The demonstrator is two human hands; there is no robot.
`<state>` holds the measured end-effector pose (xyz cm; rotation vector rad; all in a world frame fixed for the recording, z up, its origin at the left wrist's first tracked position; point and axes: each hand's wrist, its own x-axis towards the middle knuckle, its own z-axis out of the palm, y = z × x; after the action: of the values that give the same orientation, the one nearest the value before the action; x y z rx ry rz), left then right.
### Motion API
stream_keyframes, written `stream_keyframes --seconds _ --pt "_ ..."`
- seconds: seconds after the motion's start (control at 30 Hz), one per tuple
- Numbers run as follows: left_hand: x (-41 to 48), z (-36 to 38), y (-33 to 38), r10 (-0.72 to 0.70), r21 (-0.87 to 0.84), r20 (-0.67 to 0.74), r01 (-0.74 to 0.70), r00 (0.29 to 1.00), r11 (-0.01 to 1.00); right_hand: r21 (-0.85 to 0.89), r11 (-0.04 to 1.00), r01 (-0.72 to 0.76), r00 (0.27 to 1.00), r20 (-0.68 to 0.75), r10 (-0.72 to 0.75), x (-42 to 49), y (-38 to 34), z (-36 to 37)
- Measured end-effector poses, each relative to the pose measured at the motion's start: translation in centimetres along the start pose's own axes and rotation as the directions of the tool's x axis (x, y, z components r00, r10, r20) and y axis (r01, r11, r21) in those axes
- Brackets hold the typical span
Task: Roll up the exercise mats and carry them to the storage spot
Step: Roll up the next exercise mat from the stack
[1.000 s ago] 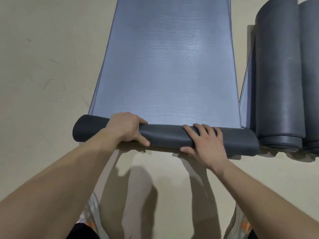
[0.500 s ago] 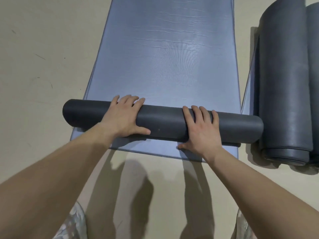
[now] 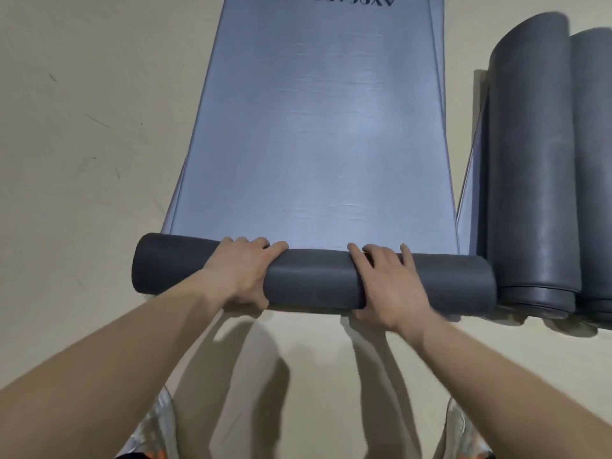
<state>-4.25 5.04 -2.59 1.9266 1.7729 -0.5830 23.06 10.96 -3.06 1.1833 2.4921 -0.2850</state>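
A blue-grey exercise mat (image 3: 314,127) lies flat on the floor and stretches away from me, with dark lettering at its far end. Its near end is wound into a dark grey roll (image 3: 311,281) lying crosswise. My left hand (image 3: 243,274) wraps over the roll left of centre, fingers over the top and thumb at the near side. My right hand (image 3: 387,286) grips the roll right of centre the same way. Two rolled mats (image 3: 536,180) lie lengthwise on the right, touching the roll's right end.
The beige floor (image 3: 82,160) spreads to the left of the mat and in front of me. A flat mat edge (image 3: 473,180) shows under the rolled mats. My shoes (image 3: 155,432) sit at the bottom edge.
The roll has grown thicker and moved further along the mat. Both hands shifted from pressing flat on top to wrapping around it. The lettering at the far end came into view.
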Motion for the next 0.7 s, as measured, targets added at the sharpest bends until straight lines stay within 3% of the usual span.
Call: stream_keyframes --seconds 0.1,0.2,0.3,0.37,0.47,0.53,0.7 --pt "0.2 -1.0 -0.1 -0.012 -0.060 0.069 0.016 0.998 0.998 -0.022 0.999 -0.033 0.988 -0.149 0.030 -2.5 -1.2 2.5" --pt "-1.7 1.5 1.8 -0.112 0.009 -0.135 0.114 0.984 0.993 0.048 0.998 -0.028 0.997 -0.074 0.031 -0.1 -0.5 1.3" --pt "-2.8 3.5 2.8 -0.205 -0.025 -0.279 0.206 0.938 0.978 0.114 0.993 0.002 0.995 0.103 -0.014 2.5 0.8 -0.8" --pt "-1.2 2.2 1.3 -0.182 -0.118 -0.251 0.157 0.951 0.981 0.069 0.998 -0.014 0.997 0.074 0.009 2.7 1.0 -0.6" --pt "1.2 -1.0 -1.1 -0.103 -0.208 -0.107 0.079 0.989 0.975 -0.047 0.997 -0.061 0.984 -0.170 0.052 1.9 0.0 1.1" --pt "1.9 -1.8 -1.4 -0.075 -0.205 -0.065 0.061 0.995 0.977 -0.034 0.998 -0.054 0.976 -0.212 0.045 2.5 0.2 1.3" --pt "1.1 -0.4 -2.7 -0.154 -0.071 -0.335 0.138 0.930 0.988 0.079 0.997 -0.002 0.996 0.084 -0.004 6.5 2.5 -3.2"
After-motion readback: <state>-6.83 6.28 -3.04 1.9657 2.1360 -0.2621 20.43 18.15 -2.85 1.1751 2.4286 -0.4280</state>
